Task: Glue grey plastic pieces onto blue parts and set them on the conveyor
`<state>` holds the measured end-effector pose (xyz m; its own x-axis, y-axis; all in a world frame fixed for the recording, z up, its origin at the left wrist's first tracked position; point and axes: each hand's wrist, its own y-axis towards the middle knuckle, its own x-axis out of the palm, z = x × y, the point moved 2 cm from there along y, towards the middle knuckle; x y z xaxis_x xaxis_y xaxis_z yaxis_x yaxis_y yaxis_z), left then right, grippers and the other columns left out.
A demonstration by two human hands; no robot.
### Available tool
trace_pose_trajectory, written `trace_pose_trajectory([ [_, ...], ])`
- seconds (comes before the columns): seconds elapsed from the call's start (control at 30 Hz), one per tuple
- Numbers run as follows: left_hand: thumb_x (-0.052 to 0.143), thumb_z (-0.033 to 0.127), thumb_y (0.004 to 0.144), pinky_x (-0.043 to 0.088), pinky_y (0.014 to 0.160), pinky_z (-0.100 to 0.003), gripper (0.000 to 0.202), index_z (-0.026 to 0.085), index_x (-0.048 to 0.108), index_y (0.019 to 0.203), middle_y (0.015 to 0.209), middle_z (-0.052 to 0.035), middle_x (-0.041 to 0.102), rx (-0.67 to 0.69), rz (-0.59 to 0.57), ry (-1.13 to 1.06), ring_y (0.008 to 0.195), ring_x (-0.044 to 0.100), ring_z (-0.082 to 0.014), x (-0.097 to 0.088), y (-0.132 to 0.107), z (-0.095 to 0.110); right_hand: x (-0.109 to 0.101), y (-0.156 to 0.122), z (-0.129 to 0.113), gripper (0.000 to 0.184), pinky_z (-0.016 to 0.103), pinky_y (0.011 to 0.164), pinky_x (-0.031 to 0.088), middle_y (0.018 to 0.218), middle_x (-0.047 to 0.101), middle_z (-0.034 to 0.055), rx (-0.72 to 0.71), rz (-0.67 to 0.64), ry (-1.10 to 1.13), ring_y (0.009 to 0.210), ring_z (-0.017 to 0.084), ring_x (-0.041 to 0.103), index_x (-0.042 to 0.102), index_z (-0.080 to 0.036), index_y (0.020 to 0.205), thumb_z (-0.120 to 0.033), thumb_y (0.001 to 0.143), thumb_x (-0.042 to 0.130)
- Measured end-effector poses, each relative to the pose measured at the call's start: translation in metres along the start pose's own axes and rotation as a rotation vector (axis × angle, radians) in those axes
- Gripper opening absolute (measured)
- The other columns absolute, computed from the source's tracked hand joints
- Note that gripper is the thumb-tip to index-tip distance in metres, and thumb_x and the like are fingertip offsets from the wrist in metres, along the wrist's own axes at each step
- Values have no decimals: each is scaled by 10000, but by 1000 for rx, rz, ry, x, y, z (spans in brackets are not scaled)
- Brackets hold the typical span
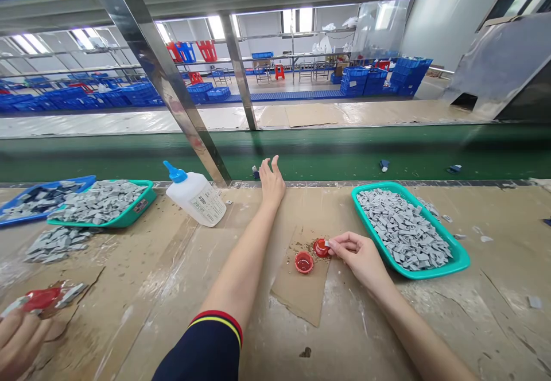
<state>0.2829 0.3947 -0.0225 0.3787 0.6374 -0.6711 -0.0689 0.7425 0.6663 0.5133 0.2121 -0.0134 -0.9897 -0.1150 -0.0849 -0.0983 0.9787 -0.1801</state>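
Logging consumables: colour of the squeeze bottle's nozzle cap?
The nozzle cap is blue, on a white squeeze bottle; head view shows it best.

No wording can be read; the label on the white squeeze bottle shows only tiny dark print; the small tag on the teal tray is too blurred to read.

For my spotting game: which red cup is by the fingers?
On the workbench, find the brown cardboard scrap beside the teal tray. A small red cup sits low on it. Yours is the upper red cup, closest to the right hand's fingers.
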Motion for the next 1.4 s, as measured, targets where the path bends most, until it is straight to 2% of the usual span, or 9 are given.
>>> trace_pose_trajectory([
  [0.13, 314, -58, 753, 300, 1022, -523, 668, 117, 281, 1396, 1308, -223, 347, 8, -5, 9, 1268, 341, -325, 1, 0, 0, 2, 0, 0, 294, 296, 612, 479, 734, 731, 89, -7, -7, 9, 735, 236, 679, 637, -170, 756, -457, 746, 702],
  [0.27, 322, -58, 755, 299, 1033, -483, 654, 97, 293, 1390, 1283, -221, 360, 12, 1, 27, 1247, 361, -316, 1, 0, -1, 0, 0, -1, 295, 272, 563, 430, 727, 727, 81, -8, 7, -4, 709, 219, 661, 636, -169, 768, -459, 756, 692],
  [0.47, 326, -67, 741, 346, 998, -467, 664, 112, 298, 1380, 1260, -214, 384, 11, -4, 55, 1213, 400, -308, 3, 0, -2, -3, -3, -5, 352, 250, 538, 352, 725, 717, 74, 53, -2, 39, 646, 170, 588, 639, -157, 787, -501, 735, 697],
  [0.63, 350, -48, 755, 391, 952, -457, 566, 103, 395, 1299, 1216, -218, 431, 9, -20, 77, 1171, 437, -317, 5, 1, -4, -3, -5, -6, 379, 248, 542, 321, 722, 709, 71, 92, -16, 77, 592, 132, 499, 645, -149, 795, -514, 715, 713],
  [0.77, 371, -17, 783, 428, 900, -438, 424, 108, 502, 1166, 1178, -211, 459, 14, -32, 90, 1127, 469, -319, 5, 0, -7, -3, -5, -6, 372, 242, 541, 307, 713, 697, 59, 126, -49, 152, 563, 108, 444, 654, -143, 795, -496, 706, 731],
  [0.97, 391, -13, 781, 451, 858, -427, 353, 121, 550, 1066, 1136, -200, 475, 16, -41, 99, 1080, 494, -313, 6, 1, -10, -4, -7, -9, 346, 235, 552, 316, 696, 687, 52, 142, -63, 221, 579, 107, 462, 661, -133, 779, -459, 699, 749],
  [1.4, 387, 5, 796, 479, 801, -407, 349, 145, 553, 1070, 1118, -178, 480, -10, -60, 123, 1045, 509, -311, 3, 2, -10, -4, -5, -7, 355, 245, 552, 326, 721, 704, 72, 77, -74, 182, 610, 136, 520, 652, -140, 789, -482, 721, 721],
])
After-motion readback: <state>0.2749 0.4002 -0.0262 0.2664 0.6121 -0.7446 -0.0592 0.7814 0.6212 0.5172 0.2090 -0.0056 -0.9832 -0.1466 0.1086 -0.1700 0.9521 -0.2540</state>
